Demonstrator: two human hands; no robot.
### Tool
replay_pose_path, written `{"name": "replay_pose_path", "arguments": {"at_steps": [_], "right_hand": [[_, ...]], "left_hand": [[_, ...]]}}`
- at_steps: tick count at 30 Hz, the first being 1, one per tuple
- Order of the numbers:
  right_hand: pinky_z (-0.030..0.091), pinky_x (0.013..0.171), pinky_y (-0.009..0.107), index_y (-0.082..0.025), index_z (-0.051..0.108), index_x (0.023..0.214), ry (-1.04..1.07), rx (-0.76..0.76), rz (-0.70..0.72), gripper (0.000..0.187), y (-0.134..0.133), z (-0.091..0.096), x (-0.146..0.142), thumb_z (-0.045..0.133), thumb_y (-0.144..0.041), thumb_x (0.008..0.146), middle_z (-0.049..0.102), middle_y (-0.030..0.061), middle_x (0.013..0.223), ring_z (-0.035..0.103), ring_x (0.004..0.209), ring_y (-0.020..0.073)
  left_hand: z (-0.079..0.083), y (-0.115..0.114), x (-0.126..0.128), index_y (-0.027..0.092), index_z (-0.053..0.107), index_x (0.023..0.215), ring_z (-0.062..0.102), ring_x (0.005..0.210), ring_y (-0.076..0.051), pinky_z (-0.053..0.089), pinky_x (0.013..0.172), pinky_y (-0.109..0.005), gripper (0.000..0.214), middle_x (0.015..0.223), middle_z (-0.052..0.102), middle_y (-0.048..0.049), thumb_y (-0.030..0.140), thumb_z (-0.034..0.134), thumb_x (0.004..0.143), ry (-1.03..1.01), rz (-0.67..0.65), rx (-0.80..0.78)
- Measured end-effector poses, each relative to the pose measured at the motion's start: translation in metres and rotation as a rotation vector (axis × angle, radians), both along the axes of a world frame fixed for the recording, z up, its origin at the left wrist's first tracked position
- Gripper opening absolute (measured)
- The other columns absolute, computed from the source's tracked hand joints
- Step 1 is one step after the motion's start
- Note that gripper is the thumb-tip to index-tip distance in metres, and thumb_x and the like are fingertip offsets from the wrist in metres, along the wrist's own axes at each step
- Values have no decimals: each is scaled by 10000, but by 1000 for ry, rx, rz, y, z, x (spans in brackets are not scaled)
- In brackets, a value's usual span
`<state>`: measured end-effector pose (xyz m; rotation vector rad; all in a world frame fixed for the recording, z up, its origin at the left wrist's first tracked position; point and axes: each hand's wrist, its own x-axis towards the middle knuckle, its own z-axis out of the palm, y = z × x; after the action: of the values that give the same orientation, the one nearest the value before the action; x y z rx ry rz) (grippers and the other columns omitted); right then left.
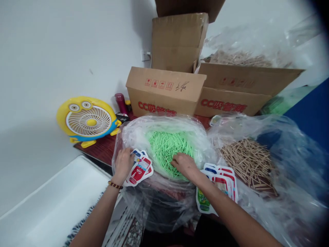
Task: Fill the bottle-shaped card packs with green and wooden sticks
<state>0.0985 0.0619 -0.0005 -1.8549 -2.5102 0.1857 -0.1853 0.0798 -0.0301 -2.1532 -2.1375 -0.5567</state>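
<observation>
My left hand (123, 164) is closed at the edge of a small fan of bottle-shaped packets (141, 168), red and blue with white borders and a "Cola" label. Fingers of my right hand (184, 164) are bent down onto the heap of thin bright green sticks (169, 147), which lies in an open clear plastic bag (133, 128). Its fingertips are hidden among the sticks, so whether it has picked any up is unclear. Beneath my right forearm lies a second stack of similar packets (221, 183), partly covered, with one green packet showing.
Brown sticks (248, 161) fill another plastic bag on the right. Cardboard boxes (164, 91) stand behind the bags. A yellow cartoon-shaped fan (88, 120) and a maroon bottle (120, 103) are at the left. A white tub (51, 202) sits lower left.
</observation>
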Motion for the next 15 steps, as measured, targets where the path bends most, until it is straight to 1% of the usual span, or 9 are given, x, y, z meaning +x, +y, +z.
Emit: {"name": "replay_pose_path", "arguments": {"at_steps": [2,4,7,9,12,15], "right_hand": [[373,770,299,-198,673,907,26,12,2,246,3,-3,-13,452,-307,906,669,78,973,601,942,213],[365,807,337,-181,676,935,40,16,-24,247,7,-8,-28,483,-326,883,663,101,1001,593,966,244],[339,851,401,-144,678,953,40,20,-73,270,12,-17,-47,519,-335,847,654,144,1017,577,982,287],[323,861,423,-138,675,960,44,27,-91,255,13,-22,-54,516,-294,836,649,154,1017,563,989,293],[308,863,433,-137,668,979,44,32,-113,251,12,-28,-58,486,-230,835,632,165,1048,534,1008,291],[306,860,432,-131,658,1013,45,4,-138,279,11,-32,-57,485,-261,839,601,180,1104,501,1032,300]], "left_hand": [[9,0,0,171,607,881,584,908,-245,433,822,-325,168,913,629,-97,237,452,889,-8,-15,12],[21,-5,1,178,593,865,591,845,-236,438,760,-315,191,892,616,-88,269,429,904,-50,-15,52],[41,-20,6,201,565,872,593,752,-213,427,687,-295,196,809,609,-39,312,411,922,-215,-20,124],[50,-33,9,214,556,878,586,688,-192,422,658,-279,201,749,602,-7,350,416,926,-363,-9,144],[55,-52,14,216,565,894,576,653,-172,432,623,-256,225,726,606,13,415,460,904,-620,12,151],[50,-68,22,201,596,919,587,640,-162,455,590,-239,288,732,637,12,475,531,854,-916,35,101]]}}
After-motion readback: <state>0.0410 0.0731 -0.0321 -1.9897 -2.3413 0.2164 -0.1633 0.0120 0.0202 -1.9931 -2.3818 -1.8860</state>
